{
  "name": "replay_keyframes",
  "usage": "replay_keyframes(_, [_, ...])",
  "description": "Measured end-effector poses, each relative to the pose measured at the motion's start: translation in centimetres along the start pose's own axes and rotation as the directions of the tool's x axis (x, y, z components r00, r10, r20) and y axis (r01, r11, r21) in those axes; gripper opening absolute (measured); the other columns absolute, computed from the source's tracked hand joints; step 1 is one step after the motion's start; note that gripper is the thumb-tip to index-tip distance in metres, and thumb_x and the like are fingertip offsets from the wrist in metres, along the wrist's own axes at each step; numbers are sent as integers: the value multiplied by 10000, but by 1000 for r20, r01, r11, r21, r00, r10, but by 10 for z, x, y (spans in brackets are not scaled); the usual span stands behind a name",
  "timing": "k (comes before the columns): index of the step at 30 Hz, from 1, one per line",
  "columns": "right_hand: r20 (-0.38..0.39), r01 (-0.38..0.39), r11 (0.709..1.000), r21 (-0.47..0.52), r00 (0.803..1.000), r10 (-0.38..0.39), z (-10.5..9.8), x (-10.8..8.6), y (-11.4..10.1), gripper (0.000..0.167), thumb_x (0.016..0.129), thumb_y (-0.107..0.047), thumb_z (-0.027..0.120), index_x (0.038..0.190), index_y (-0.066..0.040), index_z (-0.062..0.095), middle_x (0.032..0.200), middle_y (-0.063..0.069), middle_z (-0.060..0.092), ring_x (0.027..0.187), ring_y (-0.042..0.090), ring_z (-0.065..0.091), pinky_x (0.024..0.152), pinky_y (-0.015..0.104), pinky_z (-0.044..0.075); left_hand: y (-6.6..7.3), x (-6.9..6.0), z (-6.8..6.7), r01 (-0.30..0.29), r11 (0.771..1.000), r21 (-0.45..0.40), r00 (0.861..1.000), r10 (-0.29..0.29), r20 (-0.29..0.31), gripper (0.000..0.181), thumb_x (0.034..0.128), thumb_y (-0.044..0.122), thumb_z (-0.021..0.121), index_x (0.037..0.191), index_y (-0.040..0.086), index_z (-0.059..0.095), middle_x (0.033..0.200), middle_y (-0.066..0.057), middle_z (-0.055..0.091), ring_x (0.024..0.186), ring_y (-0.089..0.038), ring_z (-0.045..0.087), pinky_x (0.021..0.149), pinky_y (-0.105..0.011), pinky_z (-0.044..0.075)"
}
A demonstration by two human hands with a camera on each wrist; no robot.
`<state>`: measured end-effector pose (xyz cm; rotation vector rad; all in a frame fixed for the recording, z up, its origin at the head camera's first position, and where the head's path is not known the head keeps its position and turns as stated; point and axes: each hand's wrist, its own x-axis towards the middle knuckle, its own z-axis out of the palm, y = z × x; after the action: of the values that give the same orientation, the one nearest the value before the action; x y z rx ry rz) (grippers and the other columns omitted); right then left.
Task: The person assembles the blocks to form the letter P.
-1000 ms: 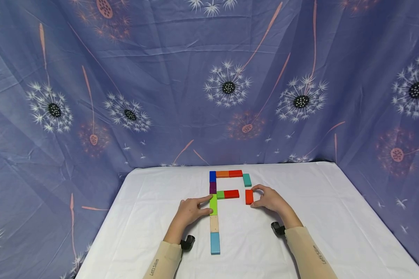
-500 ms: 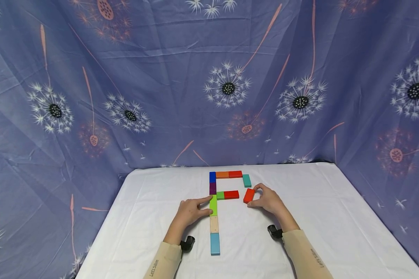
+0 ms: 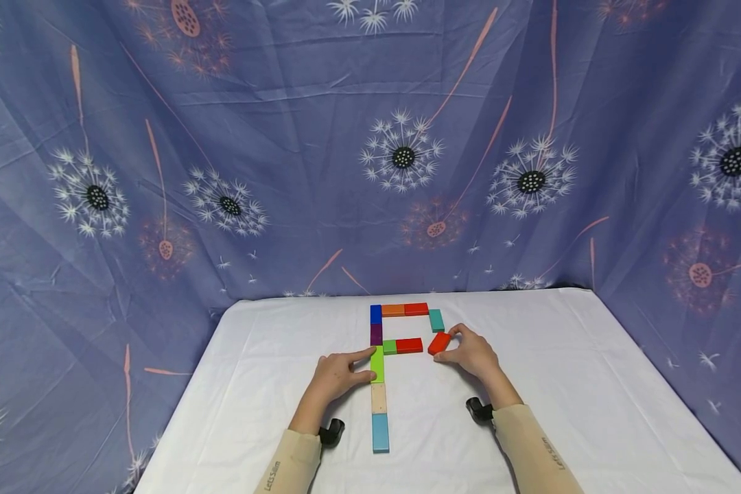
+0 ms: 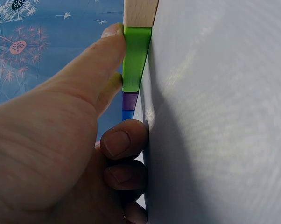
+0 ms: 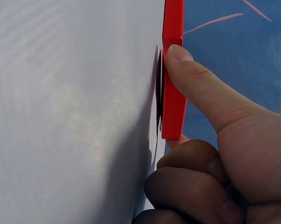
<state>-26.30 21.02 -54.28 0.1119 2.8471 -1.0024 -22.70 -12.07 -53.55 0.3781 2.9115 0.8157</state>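
Observation:
My right hand (image 3: 477,353) pinches a red block (image 3: 440,342) between thumb and forefinger, with its other fingers curled. The block lies at a slant, just right of another red block (image 3: 409,346) and below a teal block (image 3: 436,320). In the right wrist view, the thumb presses the pinched red block (image 5: 174,112), and a dark shadow runs along its underside. Thumb and forefinger of my left hand (image 3: 335,374) stretch out and touch the lime green block (image 3: 377,364). The left wrist view has the thumb tip at one end of that green block (image 4: 136,58).
The column holds blue (image 3: 376,314), purple (image 3: 377,334), plain wood (image 3: 379,398) and light blue (image 3: 380,432) blocks. Across the top run an orange (image 3: 393,310) and a red block (image 3: 416,309). A small green block (image 3: 390,347) joins the middle. White cloth (image 3: 253,384) covers the table.
The red block in my right hand has turned from upright to slanted and shifted slightly left, toward the middle row. My right forearm moved left with it. My left hand stayed in place.

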Motion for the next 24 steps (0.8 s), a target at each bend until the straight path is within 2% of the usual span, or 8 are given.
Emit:
replay_keyframes(4, [-5,-17,1000,-21,1000,17,1,0,-3,662,750,-478,936,1214,-128,620,1138,190,721,936,315,628,755,447,481,0,-1,0,-3,1000,-1,1000,3,2,629,883,562,801,1467,390,643,652,42,524,789,-149,496,986,-559,423])
replay_keyframes(9, [-9,-35,998,-46,999,35,4,-1,-8,670,754,-494,934,1213,-131,607,945,129,693,835,282,601,678,389,430,-1,0,0,-5,1000,4,1000,5,-1,630,882,559,802,1468,389,642,660,42,526,786,-147,492,926,-502,413])
replay_keyframes(12, [-12,-43,997,-57,999,43,5,-2,-11,676,757,-495,935,1213,-124,601,878,113,665,800,275,584,658,379,415,-1,0,0,-1,1000,-3,1000,1,0,630,882,556,804,1467,388,643,669,43,538,824,-155,514,979,-549,429])
replay_keyframes(16, [-6,-55,997,-59,998,55,6,-2,-15,672,766,-480,932,1216,-114,593,862,109,652,798,274,577,665,381,416,-1,0,1,2,1000,-11,1000,-2,2,626,882,552,805,1465,389,645,683,43,561,865,-163,536,1045,-624,415])
replay_keyframes(24, [-5,-63,997,-53,998,62,6,-1,-19,667,780,-460,922,1231,-101,587,957,132,685,849,286,598,708,411,448,0,0,0,-2,1000,-1,1000,2,0,622,881,554,806,1459,384,652,667,39,546,816,-154,514,899,-473,397])
